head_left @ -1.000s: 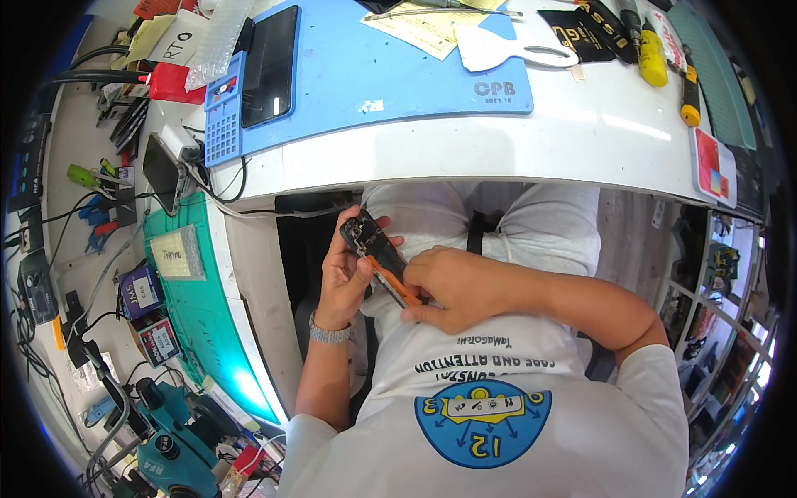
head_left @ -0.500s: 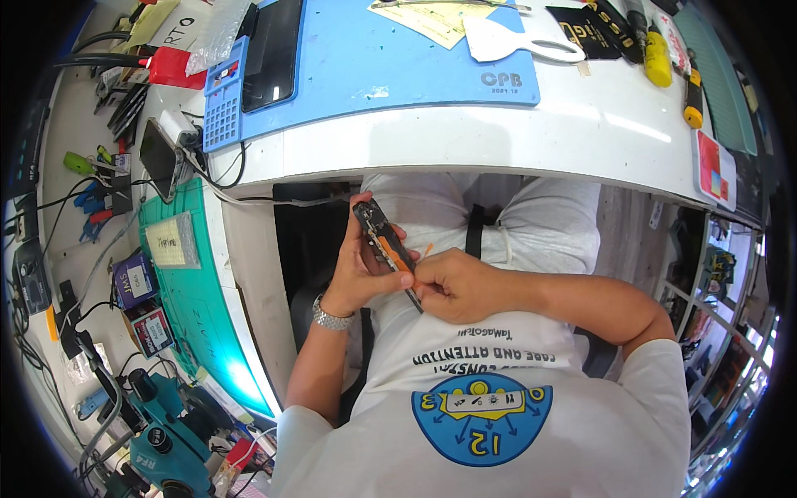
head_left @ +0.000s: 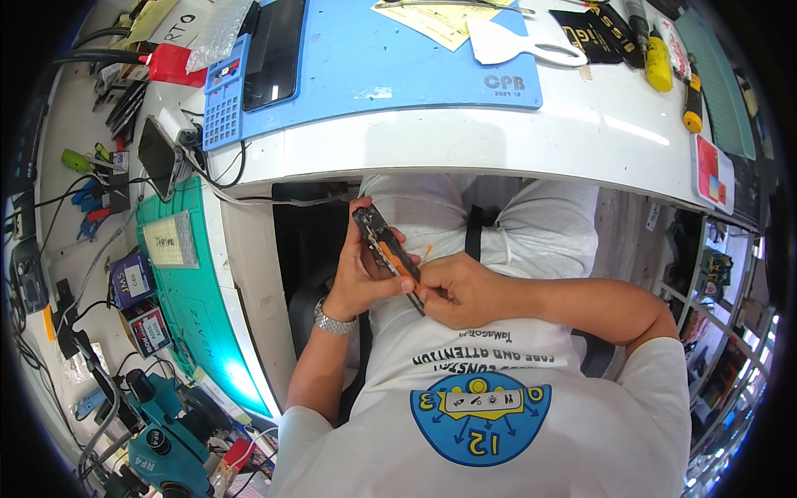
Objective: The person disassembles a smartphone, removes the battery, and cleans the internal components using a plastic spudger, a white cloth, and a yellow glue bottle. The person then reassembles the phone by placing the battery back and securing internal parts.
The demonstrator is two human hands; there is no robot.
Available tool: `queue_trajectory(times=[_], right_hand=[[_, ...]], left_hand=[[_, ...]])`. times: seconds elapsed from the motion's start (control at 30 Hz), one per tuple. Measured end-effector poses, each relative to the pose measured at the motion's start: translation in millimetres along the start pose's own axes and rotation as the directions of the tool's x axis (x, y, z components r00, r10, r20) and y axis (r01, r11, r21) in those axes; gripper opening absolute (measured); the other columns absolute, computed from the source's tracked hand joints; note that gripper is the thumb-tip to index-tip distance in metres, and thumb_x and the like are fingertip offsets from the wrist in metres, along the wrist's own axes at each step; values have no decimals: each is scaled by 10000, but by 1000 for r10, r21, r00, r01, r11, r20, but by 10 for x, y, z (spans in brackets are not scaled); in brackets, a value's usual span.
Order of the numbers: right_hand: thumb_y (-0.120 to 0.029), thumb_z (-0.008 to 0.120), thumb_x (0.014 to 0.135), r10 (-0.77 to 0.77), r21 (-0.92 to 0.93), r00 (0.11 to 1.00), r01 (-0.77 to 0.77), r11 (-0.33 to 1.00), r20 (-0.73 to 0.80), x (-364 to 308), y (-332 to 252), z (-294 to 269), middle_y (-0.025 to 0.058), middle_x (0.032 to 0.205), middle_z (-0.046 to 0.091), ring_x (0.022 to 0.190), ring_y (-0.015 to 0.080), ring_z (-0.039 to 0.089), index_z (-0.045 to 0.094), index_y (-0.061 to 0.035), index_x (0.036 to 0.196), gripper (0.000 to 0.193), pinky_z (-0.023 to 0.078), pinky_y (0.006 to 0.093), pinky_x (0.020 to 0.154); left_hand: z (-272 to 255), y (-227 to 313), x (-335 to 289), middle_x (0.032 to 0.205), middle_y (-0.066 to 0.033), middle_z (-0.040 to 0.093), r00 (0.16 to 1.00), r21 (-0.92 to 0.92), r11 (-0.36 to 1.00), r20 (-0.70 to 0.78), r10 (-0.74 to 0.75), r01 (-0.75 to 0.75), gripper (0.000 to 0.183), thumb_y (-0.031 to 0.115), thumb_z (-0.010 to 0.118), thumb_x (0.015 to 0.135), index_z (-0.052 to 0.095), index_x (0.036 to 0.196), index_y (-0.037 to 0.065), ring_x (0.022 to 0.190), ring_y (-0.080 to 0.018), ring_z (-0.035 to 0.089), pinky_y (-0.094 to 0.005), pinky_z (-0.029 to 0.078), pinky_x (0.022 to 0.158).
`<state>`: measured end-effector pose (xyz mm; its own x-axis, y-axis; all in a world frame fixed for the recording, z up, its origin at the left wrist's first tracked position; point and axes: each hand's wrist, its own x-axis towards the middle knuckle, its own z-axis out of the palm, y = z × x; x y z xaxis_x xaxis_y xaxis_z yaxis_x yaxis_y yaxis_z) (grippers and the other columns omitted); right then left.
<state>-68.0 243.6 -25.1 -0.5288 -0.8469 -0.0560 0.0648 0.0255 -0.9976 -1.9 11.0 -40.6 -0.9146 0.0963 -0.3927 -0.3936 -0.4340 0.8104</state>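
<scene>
Holds an opened dark phone (head_left: 379, 226) in the left hand (head_left: 357, 280), fingers wrapped round its edges, slanted above the lap (head_left: 540, 222), close to the white shirt (head_left: 490, 398). Bends the fingers of the right hand (head_left: 465, 290) narrowly at the phone's lower end, beside an orange strip (head_left: 398, 261); cannot tell the thing between those fingertips.
</scene>
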Motion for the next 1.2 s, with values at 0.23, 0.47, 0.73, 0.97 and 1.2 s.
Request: queue_trajectory(times=[0.23, 0.47, 0.73, 0.97, 1.2], right_hand=[[-52, 675, 907, -31, -1, 999, 31, 1000, -23, -16, -10, 16, 167, 662, 592, 545, 303, 563, 582, 19, 732, 210, 449, 447, 555], [-85, 696, 905, 6, -54, 997, -1, 999, 77, 19, 0, -90, 177, 696, 628, 594, 347, 622, 601, 6, 745, 207, 490, 471, 589], [-142, 732, 1018, -70, -171, 991, 89, 981, 115, 118, -120, -133, 164, 818, 687, 753, 355, 688, 677, 1, 916, 184, 553, 455, 722], [-99, 682, 1054, 42, 99, 979, -63, 993, 198, 56, 43, -130, 126, 723, 637, 638, 223, 585, 690, -8, 903, 176, 486, 402, 652], [-50, 647, 999, -7, 46, 997, 4, 999, 82, -41, -20, -80, 136, 696, 603, 572, 235, 561, 628, 16, 813, 199, 456, 411, 571]], left_hand=[[-12, -35, -26, 1280, -95, 591, 999, 12, 999, 15, 40, -40, 1335, -53, 1000, 720, 175, 1729, 234, 1157, -209, 717, -513, 661, 1082], [-31, 12, -39, 1278, -108, 590, 1000, 48, 999, -16, 14, -13, 1355, -49, 1007, 728, 153, 1741, 234, 1124, -227, 741, -507, 669, 1063], [-48, 68, -29, 1312, -130, 610, 1000, 142, 990, 5, 15, -15, 1387, -46, 1006, 742, 115, 1769, 225, 1119, -248, 763, -482, 673, 1032], [-70, -11, 3, 1253, -91, 635, 997, 110, 993, 58, -52, 46, 1358, -98, 963, 775, 126, 1762, 316, 1131, -245, 760, -457, 676, 1002], [26, -11, -40, 1239, -86, 627, 997, 74, 995, 40, -66, 62, 1340, -88, 970, 764, 139, 1728, 332, 1130, -252, 770, -471, 675, 1002]])
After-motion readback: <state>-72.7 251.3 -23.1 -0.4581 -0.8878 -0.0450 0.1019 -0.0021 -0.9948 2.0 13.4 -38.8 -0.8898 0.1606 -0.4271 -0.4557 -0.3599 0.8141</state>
